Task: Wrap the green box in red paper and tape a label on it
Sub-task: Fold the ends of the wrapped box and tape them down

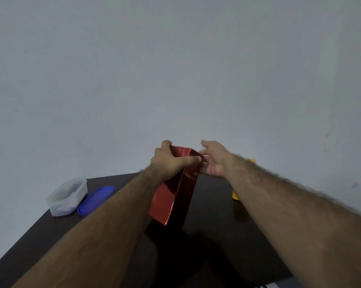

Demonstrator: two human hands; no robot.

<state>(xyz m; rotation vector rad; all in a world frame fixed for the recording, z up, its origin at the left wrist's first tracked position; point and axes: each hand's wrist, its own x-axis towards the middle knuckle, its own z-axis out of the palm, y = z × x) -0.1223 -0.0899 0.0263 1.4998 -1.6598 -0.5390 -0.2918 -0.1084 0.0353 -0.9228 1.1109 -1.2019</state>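
Note:
A tall box covered in shiny red paper (172, 201) stands on end, tilted, on the dark table (50, 235). No green shows; the paper hides the box. My left hand (169, 161) grips the top end, thumb laid along its near edge and fingers curled over the far side. My right hand (213, 161) is at the top right corner, palm turned toward the box, fingertips touching the folded paper there. No label or tape is visible.
A clear plastic tub (66, 197) and its blue lid (96, 199) lie at the table's left. A yellow object (235, 195) shows partly behind my right forearm. A plain grey wall stands behind the table.

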